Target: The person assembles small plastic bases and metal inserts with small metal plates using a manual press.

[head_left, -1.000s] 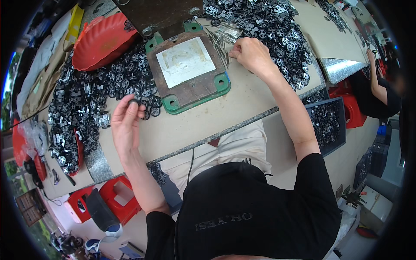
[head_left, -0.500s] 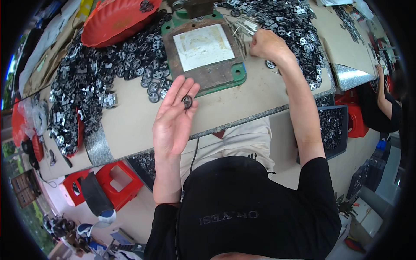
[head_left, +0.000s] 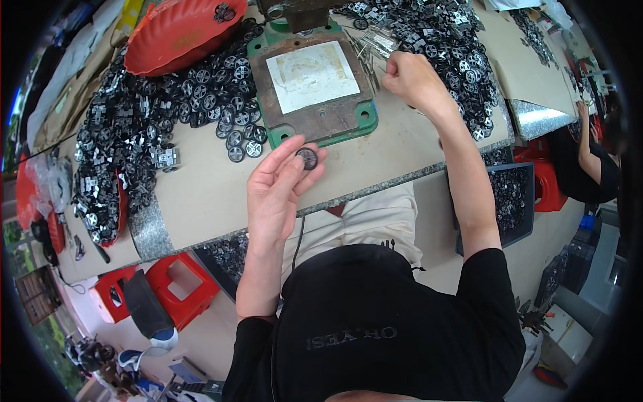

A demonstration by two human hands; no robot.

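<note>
A small round black disc (head_left: 307, 158) with a metal centre is pinched at the fingertips of the left hand (head_left: 276, 194), raised just above the tan worktable (head_left: 201, 201), its flat face turned up toward the camera. Being round, no long axis is shown. Just beyond it, up and slightly right, the rusty plate on a green base (head_left: 315, 87) is found. The right hand (head_left: 414, 79) is clenched on thin metal pins (head_left: 375, 50) beside a heap of like discs (head_left: 161, 114).
</note>
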